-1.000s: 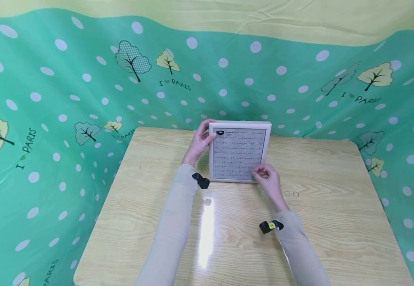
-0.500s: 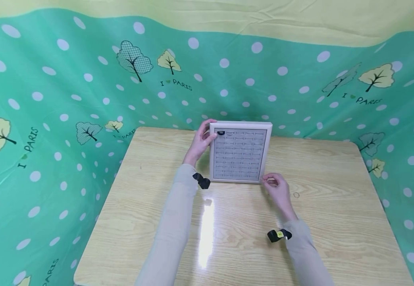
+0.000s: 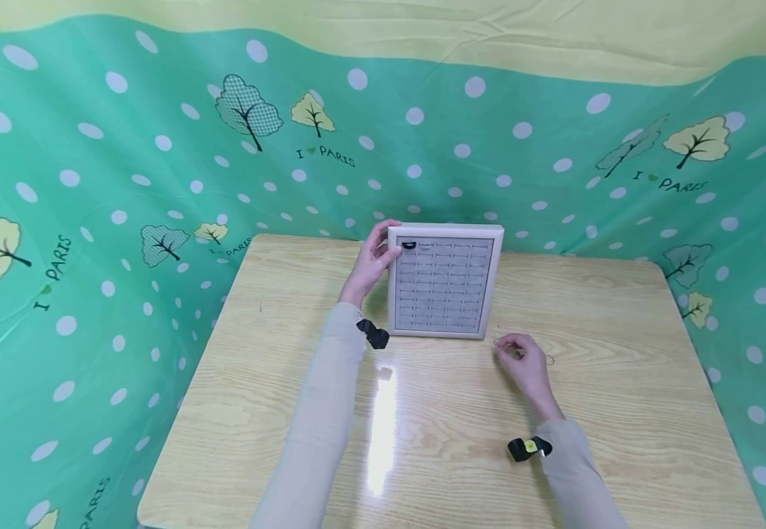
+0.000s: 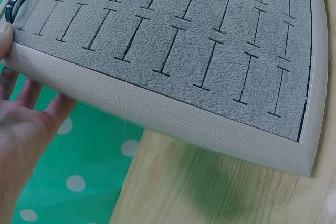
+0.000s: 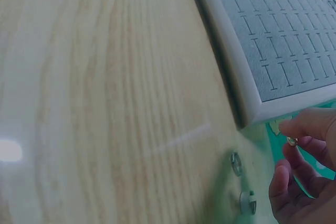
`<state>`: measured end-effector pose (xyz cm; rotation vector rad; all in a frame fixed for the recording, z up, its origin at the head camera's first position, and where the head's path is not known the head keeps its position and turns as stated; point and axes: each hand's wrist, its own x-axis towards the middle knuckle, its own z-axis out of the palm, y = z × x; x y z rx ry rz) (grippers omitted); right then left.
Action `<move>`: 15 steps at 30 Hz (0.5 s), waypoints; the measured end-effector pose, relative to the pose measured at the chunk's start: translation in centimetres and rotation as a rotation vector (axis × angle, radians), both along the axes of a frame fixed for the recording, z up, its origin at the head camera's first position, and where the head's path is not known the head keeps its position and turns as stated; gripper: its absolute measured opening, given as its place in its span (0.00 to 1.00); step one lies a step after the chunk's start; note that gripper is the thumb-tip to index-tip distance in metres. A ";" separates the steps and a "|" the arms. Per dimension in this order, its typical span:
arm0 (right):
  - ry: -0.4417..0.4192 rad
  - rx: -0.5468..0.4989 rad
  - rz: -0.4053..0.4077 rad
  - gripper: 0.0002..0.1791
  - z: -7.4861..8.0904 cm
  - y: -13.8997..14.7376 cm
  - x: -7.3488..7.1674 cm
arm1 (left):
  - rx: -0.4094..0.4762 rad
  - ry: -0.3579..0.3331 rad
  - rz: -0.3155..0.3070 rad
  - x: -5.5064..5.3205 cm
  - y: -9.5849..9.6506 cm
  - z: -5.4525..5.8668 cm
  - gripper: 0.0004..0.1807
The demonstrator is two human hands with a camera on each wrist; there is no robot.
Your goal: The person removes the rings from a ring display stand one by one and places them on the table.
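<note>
A ring display tray [image 3: 444, 290] with a pale frame and slotted grey padding stands tilted up on the table. My left hand [image 3: 368, 264] grips its upper left edge, thumb in front and fingers behind. Near that thumb, a black ring [image 3: 409, 245] sits in the first top slot, beside a thin silver ring [image 3: 425, 246]. Low and to the right of the tray, apart from it, my right hand [image 3: 524, 367] pinches a small gold-coloured ring [image 5: 292, 141] between thumb and finger. Below that hand in the right wrist view lie a ring [image 5: 237, 163] and another ring [image 5: 248, 203] on the table.
The wood-grain table [image 3: 277, 411] carries a bright light reflection in front of the tray. A green dotted cloth [image 3: 330, 147] hangs close behind the tray and along both sides.
My right hand has drawn back from the tray's lower right corner, down and to the right over the table. The left hand and the tray have stayed in place.
</note>
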<state>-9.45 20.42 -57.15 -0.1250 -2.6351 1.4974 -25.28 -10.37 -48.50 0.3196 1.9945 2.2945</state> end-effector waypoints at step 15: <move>-0.077 0.092 0.009 0.04 -1.4 0.5 2.2 | 0.000 0.002 -0.001 0.0 0.0 -0.1 0.27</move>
